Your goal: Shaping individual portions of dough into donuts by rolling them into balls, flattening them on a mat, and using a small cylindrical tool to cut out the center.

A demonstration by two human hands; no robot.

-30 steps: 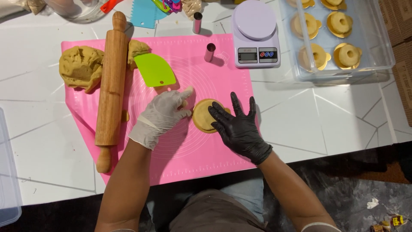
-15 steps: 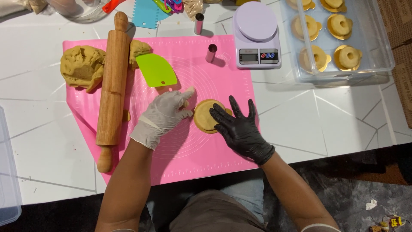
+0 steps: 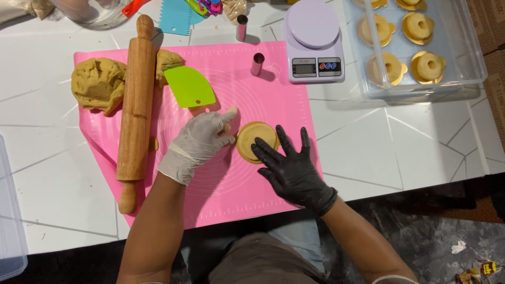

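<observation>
Pink silicone mat (image 3: 221,200) carries a flat round dough disc (image 3: 254,140) near its middle. The right hand (image 3: 292,171), in a black glove, lies spread wide with fingertips on the disc's near-right edge; the left hand (image 3: 202,141), in a pale glove, is loosely curled against its left rim, holding nothing. The disc looks soft, light and easily torn, so lifting it from underneath at the edges seems wisest. Compared with a second ago, both hands sit in nearly the same spots. A wooden rolling pin (image 3: 135,108) lies to the left.
</observation>
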